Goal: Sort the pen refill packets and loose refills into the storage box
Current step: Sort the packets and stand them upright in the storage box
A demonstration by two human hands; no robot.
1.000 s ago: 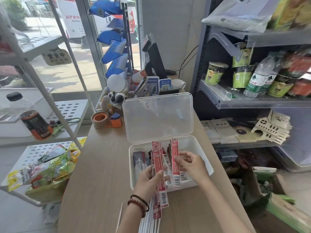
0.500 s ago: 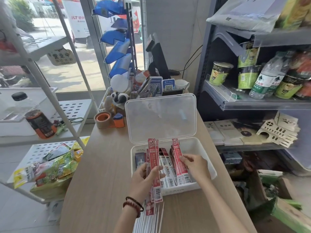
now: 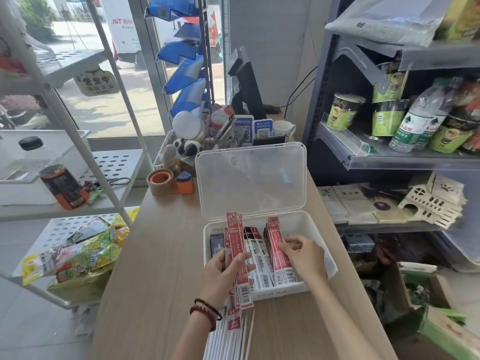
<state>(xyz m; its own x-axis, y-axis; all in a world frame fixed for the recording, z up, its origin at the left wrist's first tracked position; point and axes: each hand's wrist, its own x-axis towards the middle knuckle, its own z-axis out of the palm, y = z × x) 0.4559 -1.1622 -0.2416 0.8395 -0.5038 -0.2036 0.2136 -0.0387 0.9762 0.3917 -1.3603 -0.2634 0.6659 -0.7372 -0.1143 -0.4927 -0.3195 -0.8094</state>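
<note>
A white storage box [image 3: 315, 224] with its clear lid [image 3: 250, 181] raised sits on the wooden counter [image 3: 161, 268]. My left hand [image 3: 223, 272] grips a bunch of long red refill packets [image 3: 237, 253], held upright over the box's front left. My right hand [image 3: 306, 255] is inside the box, its fingers on a stack of red packets [image 3: 279, 252] that leans on edge near the middle. More packets, white and dark, lie between the two stacks [image 3: 257, 258]. Loose white refills [image 3: 228, 341] lie on the counter under my left wrist.
An orange tape dispenser [image 3: 168, 181] and a tray of desk clutter [image 3: 207, 141] stand behind the box. A grey shelf with cups and bottles [image 3: 389, 157] flanks the right. A white rack with snack bags [image 3: 78, 253] stands left. Cardboard boxes [image 3: 428, 320] lie on the floor, right.
My right hand lowered its red packet into the box and now rests on the stack there. The left hand keeps its bunch, shifted slightly left.
</note>
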